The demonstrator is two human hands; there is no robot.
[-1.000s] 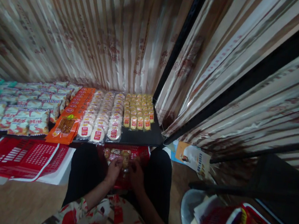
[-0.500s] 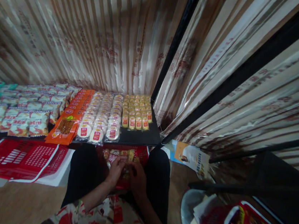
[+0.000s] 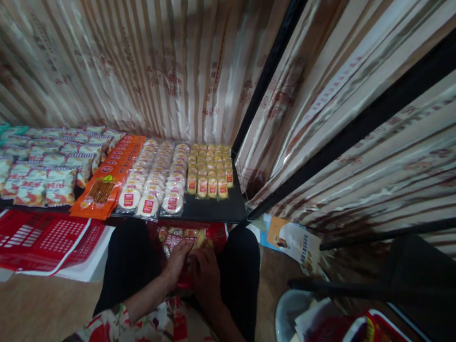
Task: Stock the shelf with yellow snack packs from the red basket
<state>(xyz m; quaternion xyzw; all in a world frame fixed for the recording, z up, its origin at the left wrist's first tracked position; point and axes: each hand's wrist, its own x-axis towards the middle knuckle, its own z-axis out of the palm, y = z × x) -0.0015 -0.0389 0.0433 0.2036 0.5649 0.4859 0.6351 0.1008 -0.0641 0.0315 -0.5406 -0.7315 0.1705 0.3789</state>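
Observation:
Both hands meet low in front of me, between my knees, over a red bag holding small wrapped snacks. My left hand is closed, its fingertips pressed together beside the right; what they grip is hidden. My right hand has its fingers curled round the lower end of yellow wrapped snacks, which stick up past the fingertips. Just beyond, on a black shelf, stand rows of yellow snack packs and columns of round white wrapped crackers.
Left of the crackers lie orange snack bags and many white pouches. Red bags hang below the shelf edge. Black posts and a striped curtain close off the back. A pale basin with red packages stands at right.
My right hand has shifted slightly up and left, closer over the left fingers. The yellow snacks still stick up by it. The shelf rows look the same.

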